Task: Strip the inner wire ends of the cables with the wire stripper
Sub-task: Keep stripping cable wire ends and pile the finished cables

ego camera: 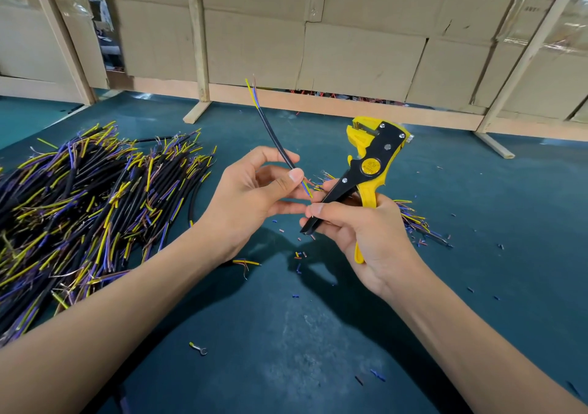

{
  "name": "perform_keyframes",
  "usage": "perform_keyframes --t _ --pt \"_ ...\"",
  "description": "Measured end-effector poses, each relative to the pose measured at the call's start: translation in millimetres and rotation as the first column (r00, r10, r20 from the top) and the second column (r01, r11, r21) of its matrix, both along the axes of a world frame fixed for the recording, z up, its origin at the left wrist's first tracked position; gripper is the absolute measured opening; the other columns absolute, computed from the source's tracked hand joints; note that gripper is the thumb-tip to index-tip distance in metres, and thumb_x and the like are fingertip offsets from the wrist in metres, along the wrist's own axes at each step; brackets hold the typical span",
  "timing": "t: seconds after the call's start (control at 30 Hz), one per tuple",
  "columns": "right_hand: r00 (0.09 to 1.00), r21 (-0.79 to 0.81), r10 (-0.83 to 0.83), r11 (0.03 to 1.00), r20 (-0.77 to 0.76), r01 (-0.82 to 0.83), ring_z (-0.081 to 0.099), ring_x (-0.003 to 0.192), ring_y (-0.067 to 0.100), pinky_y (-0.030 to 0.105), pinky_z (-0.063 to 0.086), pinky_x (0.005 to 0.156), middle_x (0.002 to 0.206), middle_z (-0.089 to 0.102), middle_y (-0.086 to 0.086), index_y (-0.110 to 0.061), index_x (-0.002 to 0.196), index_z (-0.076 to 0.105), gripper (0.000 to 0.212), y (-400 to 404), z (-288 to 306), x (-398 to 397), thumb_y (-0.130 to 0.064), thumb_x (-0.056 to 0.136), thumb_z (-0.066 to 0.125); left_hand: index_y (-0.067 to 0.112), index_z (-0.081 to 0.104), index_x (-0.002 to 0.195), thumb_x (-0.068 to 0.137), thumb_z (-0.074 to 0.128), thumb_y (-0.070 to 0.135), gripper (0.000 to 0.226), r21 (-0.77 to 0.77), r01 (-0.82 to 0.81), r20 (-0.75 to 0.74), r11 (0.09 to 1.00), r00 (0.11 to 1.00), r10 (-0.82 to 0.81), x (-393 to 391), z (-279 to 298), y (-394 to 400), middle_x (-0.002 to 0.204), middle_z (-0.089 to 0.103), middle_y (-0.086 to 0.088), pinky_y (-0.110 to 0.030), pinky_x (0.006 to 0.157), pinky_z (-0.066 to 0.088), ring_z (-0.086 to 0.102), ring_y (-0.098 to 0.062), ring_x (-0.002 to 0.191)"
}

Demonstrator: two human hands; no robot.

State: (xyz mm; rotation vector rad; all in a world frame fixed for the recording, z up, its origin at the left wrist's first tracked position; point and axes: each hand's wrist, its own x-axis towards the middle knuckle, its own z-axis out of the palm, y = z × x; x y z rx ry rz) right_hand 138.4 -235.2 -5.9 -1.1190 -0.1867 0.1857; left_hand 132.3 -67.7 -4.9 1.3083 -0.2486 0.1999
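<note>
Nearest the camera, two bare forearms reached out over a dark teal table (477,206). A small fork terminal (198,348) lay on the table between them, and short offcuts (299,256) of coloured insulation were scattered on the surface below the hands.

The left hand (251,197) pinched a black cable (276,141) between thumb and fingers, near the cable's lower end. The cable slanted up and away to the left, clear of the table, and thin yellow and blue inner wires fanned out of its top end. At its lower end more inner wires (yellow and blue, with a hint of red) stuck out just past the thumb, pointing toward the right hand.

The right hand (359,232) was curled round the handles of a yellow and black stripper (370,162), thumb pressed across the black handle. The tool stood tilted, head up and away, its jaws apart from the cable. The lower wire ends came very close to the right thumb; whether they touched it could not be told.

To the left lay a large pile (86,197) of black cables with yellow, blue and brownish wire ends. A smaller heap (413,219) showed behind the right hand.

Farthest back, wooden posts (199,38) stood on the table in front of stacked cartons (359,47).
</note>
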Motion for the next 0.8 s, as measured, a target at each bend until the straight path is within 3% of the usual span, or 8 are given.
perform_keyframes --t 0.1,0.27,0.43,0.57,0.8 --pt "0.999 -0.029 -0.014 0.999 -0.048 0.013 0.067 0.066 0.032 0.041 0.06 0.067 0.076 0.069 0.014 0.003 0.099 0.063 0.034 0 1 1 0.024 0.073 0.07 0.01 0.062 0.109 0.089 0.066 0.012 0.021 0.113 -0.029 0.037 0.993 0.999 0.025 1 1 3 0.078 0.068 -0.01 -0.044 0.077 0.059 0.07 -0.024 0.078" --pt "0.999 -0.085 -0.052 0.995 0.004 0.053 0.065 0.063 0.032 0.042 0.061 0.068 0.076 0.069 0.014 0.004 0.096 0.063 0.031 0 -4 4 0.024 0.074 0.071 0.012 0.06 0.112 0.098 0.057 -0.001 0.019 0.188 0.008 0.061 0.982 0.998 -0.02 2 2 6 0.074 0.063 -0.003 -0.036 0.069 0.055 0.062 -0.021 0.076" --pt "0.982 -0.009 0.174 0.985 0.076 -0.174 0.066 0.073 0.038 0.047 0.058 0.073 0.083 0.065 0.019 0.005 0.102 0.061 0.029 -3 -6 -1 0.008 0.076 0.073 0.013 0.059 0.117 0.098 0.055 0.0 0.023 0.049 0.003 0.055 0.999 0.998 -0.005 0 9 7 0.081 0.065 -0.004 -0.03 0.06 0.048 0.054 -0.016 0.069" --pt "0.943 0.015 0.33 0.943 0.049 -0.331 0.066 0.074 0.036 0.048 0.058 0.072 0.084 0.063 0.02 0.002 0.1 0.063 0.021 -3 -7 -7 0.006 0.08 0.068 0.011 0.055 0.121 0.1 0.051 0.004 0.022 -0.099 -0.003 0.04 0.995 0.999 0.007 1 15 11 0.08 0.061 -0.007 -0.03 0.065 0.051 0.057 -0.019 0.074" --pt "0.883 -0.031 0.463 0.886 0.073 -0.462 0.066 0.075 0.036 0.05 0.057 0.074 0.086 0.063 0.021 -0.002 0.1 0.068 0.021 0 -13 -12 0.004 0.08 0.07 0.014 0.058 0.123 0.1 0.053 0.004 0.026 -0.208 -0.021 0.018 0.978 1.0 0.026 -1 22 13 0.084 0.061 -0.004 -0.028 0.062 0.042 0.051 -0.017 0.07"
